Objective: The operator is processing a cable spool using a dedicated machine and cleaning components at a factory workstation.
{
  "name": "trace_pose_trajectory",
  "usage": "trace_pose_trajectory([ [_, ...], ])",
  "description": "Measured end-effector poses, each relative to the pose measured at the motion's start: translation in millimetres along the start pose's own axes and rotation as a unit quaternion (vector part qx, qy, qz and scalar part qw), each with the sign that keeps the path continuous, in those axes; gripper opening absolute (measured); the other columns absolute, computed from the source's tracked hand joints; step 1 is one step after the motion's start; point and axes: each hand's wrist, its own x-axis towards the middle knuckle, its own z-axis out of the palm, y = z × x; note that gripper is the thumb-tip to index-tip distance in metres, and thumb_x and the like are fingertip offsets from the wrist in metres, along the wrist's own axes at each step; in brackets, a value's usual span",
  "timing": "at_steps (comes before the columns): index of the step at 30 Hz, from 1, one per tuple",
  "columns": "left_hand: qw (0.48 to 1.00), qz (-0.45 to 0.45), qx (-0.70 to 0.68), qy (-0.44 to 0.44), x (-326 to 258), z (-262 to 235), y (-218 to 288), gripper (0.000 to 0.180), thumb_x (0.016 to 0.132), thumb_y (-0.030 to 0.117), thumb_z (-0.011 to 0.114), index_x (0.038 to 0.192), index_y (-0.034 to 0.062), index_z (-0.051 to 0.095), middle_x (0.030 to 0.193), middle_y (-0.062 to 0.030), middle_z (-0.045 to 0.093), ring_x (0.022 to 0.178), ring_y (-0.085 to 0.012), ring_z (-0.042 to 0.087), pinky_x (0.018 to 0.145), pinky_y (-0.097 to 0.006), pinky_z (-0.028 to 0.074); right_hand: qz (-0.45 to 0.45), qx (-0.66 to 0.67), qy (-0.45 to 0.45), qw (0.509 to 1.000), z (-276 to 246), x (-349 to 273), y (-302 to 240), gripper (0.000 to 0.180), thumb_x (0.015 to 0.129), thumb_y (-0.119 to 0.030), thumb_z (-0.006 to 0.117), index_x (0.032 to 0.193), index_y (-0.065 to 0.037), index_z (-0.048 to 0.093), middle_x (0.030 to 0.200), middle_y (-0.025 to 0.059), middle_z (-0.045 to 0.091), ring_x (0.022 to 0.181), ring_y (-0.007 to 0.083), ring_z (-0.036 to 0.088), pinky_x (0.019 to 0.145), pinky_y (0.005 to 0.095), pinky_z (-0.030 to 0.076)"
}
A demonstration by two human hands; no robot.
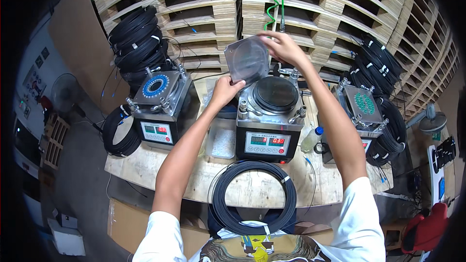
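Observation:
Above the middle polishing machine I hold up a thin, see-through square plate with a round disc shape showing in it. My left hand pinches its lower left edge. At the upper right corner, my right hand grips it from above. Behind the plate the far details are blurred. Just below and to the right lies the machine's round black platen, bare on top, with metal corner posts around it. A coil of black cable rests at the table's front edge, against my body.
Polishing machines with loaded fixtures stand at left and right. A clear tub and a blue-capped bottle flank the middle machine. Cable coils are stacked at left and right. Wooden pallets rise behind.

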Motion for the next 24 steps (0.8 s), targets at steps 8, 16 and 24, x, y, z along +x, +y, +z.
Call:
trace_pose_trajectory([
  [8,0.989,0.055,0.123,-0.063,6.7,2.4,17.4,0.027,0.082,0.02,0.075,0.088,-0.0061,0.07,0.079,-0.0279,0.066,0.076,-0.04,0.07,0.07,-0.044,0.052,0.165,-0.117,0.017,0.979,30.7,51.9,-11.0,0.053,0.088,-0.055,0.069,0.089,-0.002,0.068,0.058,0.0068,0.061,0.043,0.0155,0.058,0.038,0.0291,0.045],
  [16,0.984,0.144,0.066,-0.08,-29.5,-17.1,117.6,0.035,0.079,0.008,0.079,0.113,0.0007,0.07,0.097,-0.017,0.072,0.091,-0.0228,0.072,0.077,-0.035,0.053,0.147,0.156,0.121,0.969,-41.7,-70.0,-31.2,0.029,0.091,-0.01,0.069,0.115,-0.004,0.054,0.08,0.003,0.061,0.061,0.0062,0.055,0.053,0.0211,0.046],
  [24,0.954,-0.08,-0.235,-0.167,-6.6,-22.8,80.4,0.084,0.091,0.026,0.075,0.154,-0.0037,0.027,0.102,-0.0086,0.069,0.084,-0.0095,0.061,0.076,-0.025,0.049,0.121,0.298,0.127,0.938,-29.3,-120.9,43.4,0.052,0.096,-0.008,0.063,0.142,0.0,0.04,0.114,0.0122,0.067,0.099,0.0173,0.068,0.081,0.028,0.057],
])
